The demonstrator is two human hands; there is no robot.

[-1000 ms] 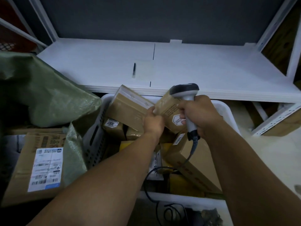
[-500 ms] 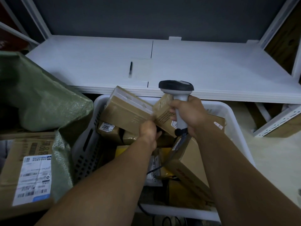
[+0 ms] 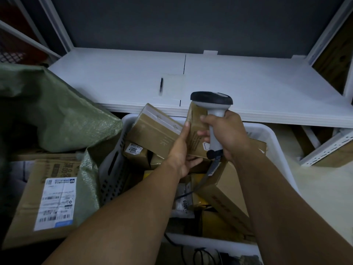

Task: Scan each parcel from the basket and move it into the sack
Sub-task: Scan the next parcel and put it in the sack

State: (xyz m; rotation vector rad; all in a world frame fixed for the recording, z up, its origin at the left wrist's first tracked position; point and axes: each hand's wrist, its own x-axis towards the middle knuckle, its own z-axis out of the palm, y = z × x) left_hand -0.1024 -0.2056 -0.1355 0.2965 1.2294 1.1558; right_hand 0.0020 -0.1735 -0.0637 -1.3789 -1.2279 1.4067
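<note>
left hand [image 3: 181, 152]: grasps small brown cardboard parcel [image 3: 196, 134], thumb on its edge, fingers beneath
right hand [image 3: 227, 136]: clenched round smooth grey scanner [image 3: 212, 100] handle, black head at parcel's 12 o'clock
parcel: held over white perforated plastic basket [image 3: 277, 150], 6 o'clock
sack [image 3: 57, 115]: green woven, crinkled, 9 o'clock

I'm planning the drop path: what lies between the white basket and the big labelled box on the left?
In the head view, a fold of the green sack lies between the basket and the labelled box.
</note>
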